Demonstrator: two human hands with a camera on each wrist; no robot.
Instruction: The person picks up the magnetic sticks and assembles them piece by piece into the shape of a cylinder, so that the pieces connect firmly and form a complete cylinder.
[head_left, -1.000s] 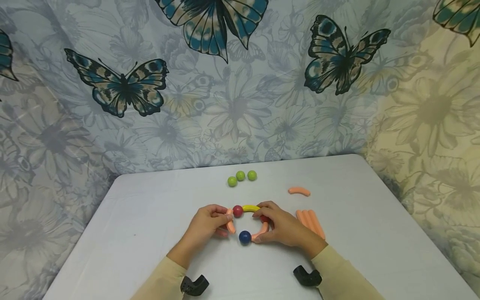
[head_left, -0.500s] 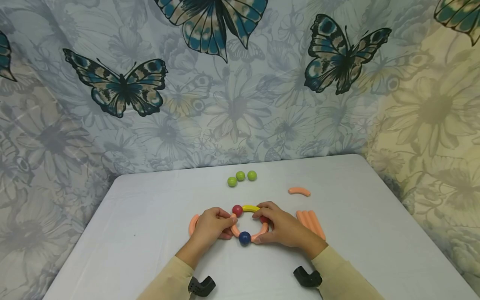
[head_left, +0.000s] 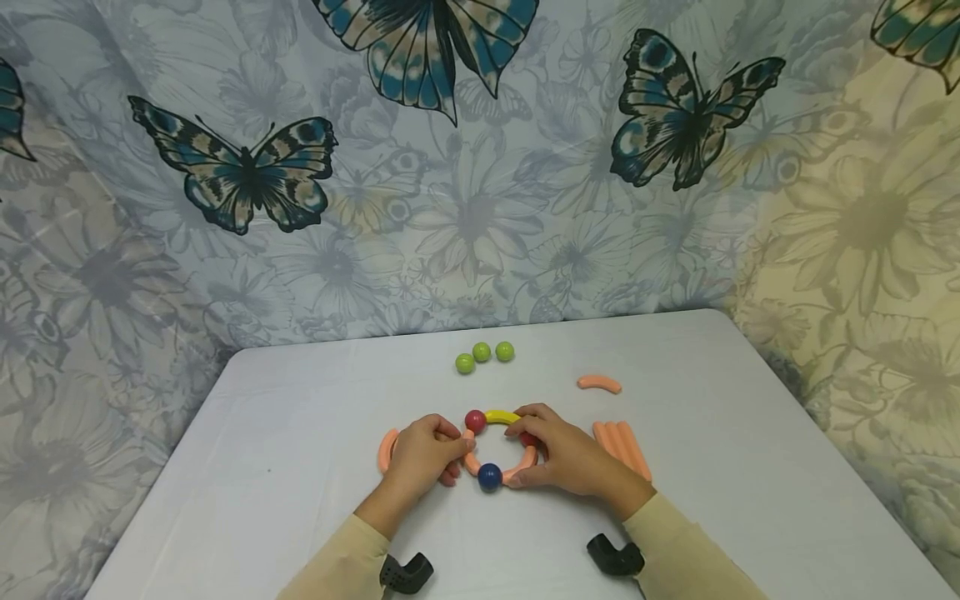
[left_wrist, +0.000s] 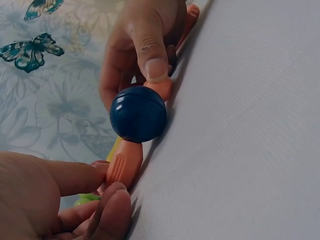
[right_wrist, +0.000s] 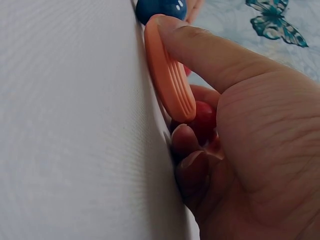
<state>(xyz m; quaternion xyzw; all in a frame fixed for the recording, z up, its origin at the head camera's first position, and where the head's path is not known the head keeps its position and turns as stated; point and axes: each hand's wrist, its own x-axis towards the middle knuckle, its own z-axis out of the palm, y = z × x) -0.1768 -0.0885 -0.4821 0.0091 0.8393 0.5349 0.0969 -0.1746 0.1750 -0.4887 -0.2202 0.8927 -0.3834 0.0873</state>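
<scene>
A ring of curved sticks and balls lies on the table in the head view. Its parts are a red ball (head_left: 476, 422), a yellow curved stick (head_left: 500, 417), a second red ball (right_wrist: 205, 120), a dark blue ball (head_left: 490, 477) and two orange curved sticks. With thumb and fingers, my left hand (head_left: 423, 454) pinches the left orange curved stick (left_wrist: 125, 162), whose end meets the blue ball. My right hand (head_left: 562, 450) curls round the right orange curved stick (right_wrist: 170, 75). Its thumb lies near the blue ball's end, and its fingers partly cover the second red ball.
Three green balls (head_left: 482, 352) sit toward the table's back edge. One orange curved stick (head_left: 599, 383) lies at the right, above several orange sticks (head_left: 621, 448) placed side by side. Another orange curved stick (head_left: 387, 451) shows beside the left hand. A butterfly-patterned cloth hangs behind.
My left hand moved right, bringing the left orange curved stick against the blue ball, so the gap closed. An orange curved stick came into sight left of that hand. The right hand stayed put.
</scene>
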